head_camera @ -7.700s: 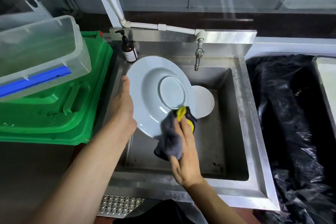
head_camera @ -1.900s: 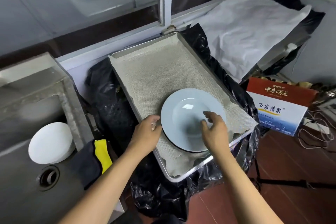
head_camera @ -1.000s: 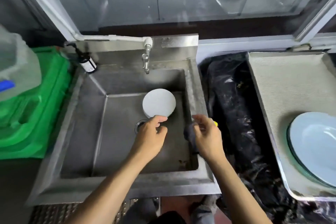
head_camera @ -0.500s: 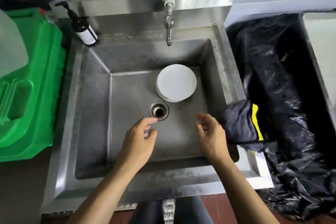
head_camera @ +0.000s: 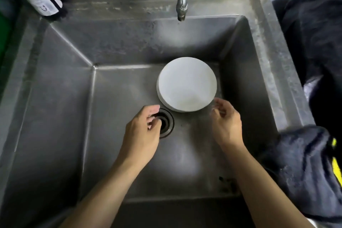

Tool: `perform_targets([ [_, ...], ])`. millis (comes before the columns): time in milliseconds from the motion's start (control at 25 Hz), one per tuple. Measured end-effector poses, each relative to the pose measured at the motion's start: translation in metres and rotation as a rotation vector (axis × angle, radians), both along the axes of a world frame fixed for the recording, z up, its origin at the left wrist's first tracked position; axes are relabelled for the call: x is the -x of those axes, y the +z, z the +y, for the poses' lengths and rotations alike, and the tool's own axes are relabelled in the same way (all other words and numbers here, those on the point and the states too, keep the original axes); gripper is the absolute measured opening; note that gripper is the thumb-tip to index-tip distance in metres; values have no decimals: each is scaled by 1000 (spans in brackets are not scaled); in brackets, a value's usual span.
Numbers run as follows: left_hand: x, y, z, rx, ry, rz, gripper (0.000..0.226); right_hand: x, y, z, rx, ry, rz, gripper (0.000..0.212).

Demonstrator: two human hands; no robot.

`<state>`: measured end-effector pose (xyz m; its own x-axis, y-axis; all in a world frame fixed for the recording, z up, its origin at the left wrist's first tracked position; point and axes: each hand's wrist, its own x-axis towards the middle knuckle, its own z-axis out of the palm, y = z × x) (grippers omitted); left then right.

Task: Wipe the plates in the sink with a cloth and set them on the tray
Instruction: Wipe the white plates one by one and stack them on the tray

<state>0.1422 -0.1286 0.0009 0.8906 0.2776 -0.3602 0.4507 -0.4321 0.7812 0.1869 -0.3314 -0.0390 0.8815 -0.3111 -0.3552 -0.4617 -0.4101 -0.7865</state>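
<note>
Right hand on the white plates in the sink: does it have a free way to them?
Probably yes. The right hand is empty, fingers loosely curled, just beside the near right edge of the white plates; nothing lies between them. The cloth hangs off to the right.

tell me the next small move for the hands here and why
Probably close both hands on the white plates and lift them. They sit stacked on the sink floor beside the drain; the left hand and right hand hover empty just short of the rim, one each side. The cloth lies on the sink's right edge.
</note>
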Motion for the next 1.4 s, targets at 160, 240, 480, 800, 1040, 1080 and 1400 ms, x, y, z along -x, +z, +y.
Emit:
perform_targets([
  [160,-46,-35,-7,33,69,7,41,-50,-36,2,16,-114,42,39],
  [240,-66,-50,-9,23,76,28,44,-64,-47,2,8,-160,67,38],
  [480,-98,-76,-13,79,102,142,51,-77,-61,2,-28,-239,52,30],
  [800,-103,-70,-21,275,247,160,63,-77,-66,0,-45,-248,0,27],
  [1040,-85,-57,-10,347,329,124,61,-66,-46,4,-74,-194,-53,28],
  [1080,-78,-51,-6,353,347,125,59,-60,-40,6,-78,-177,-61,26],
  [1400,9,-3,30,353,452,203,31,10,10,33,-106,-29,35,23],
])
